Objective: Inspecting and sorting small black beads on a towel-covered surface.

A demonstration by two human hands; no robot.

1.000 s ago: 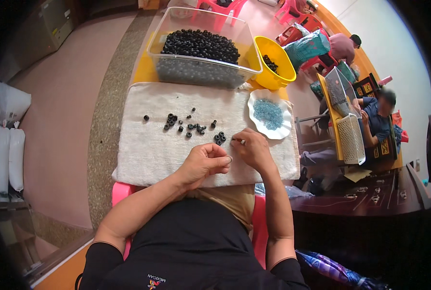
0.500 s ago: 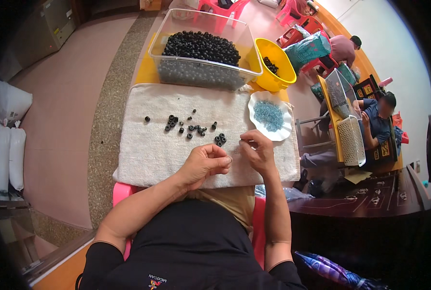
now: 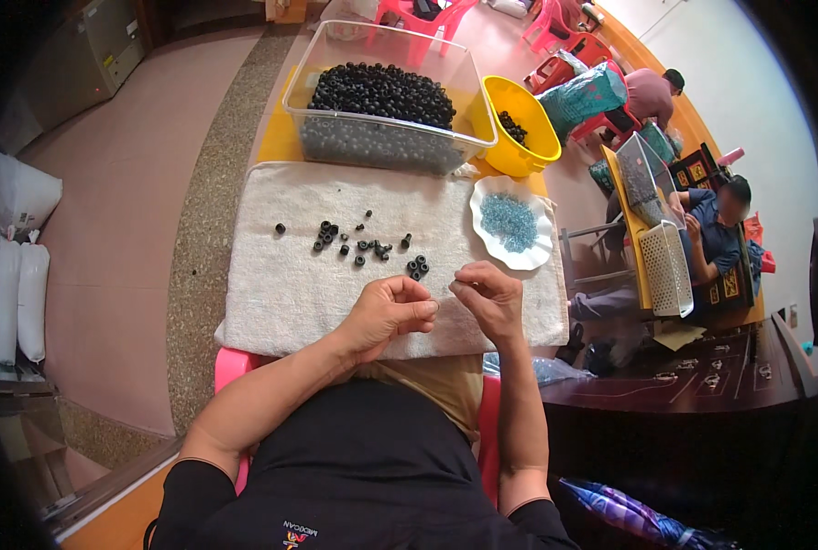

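We see both hands over the white cloth (image 3: pixel 280 307), well apart from the container behind. Left hand (image 3: pixel 392 312): thumb and index nearly meeting at the tips, too small to tell whether anything sits between. Right hand (image 3: pixel 491 298): thumb and index drawn close, just right of the left fingertips; we can't tell if they grip anything. Loose black beads (image 3: pixel 360 260) lie scattered on the cloth; a tight bead cluster (image 3: pixel 414 266) sits just beyond the left fingertips. Beyond the right hand we have a white wavy-edged plate (image 3: pixel 524 260) of pale blue beads (image 3: pixel 510 220). At the back, a clear bin (image 3: pixel 381 122) piled with black beads, beside a yellow tub (image 3: pixel 539 158) holding a few more.
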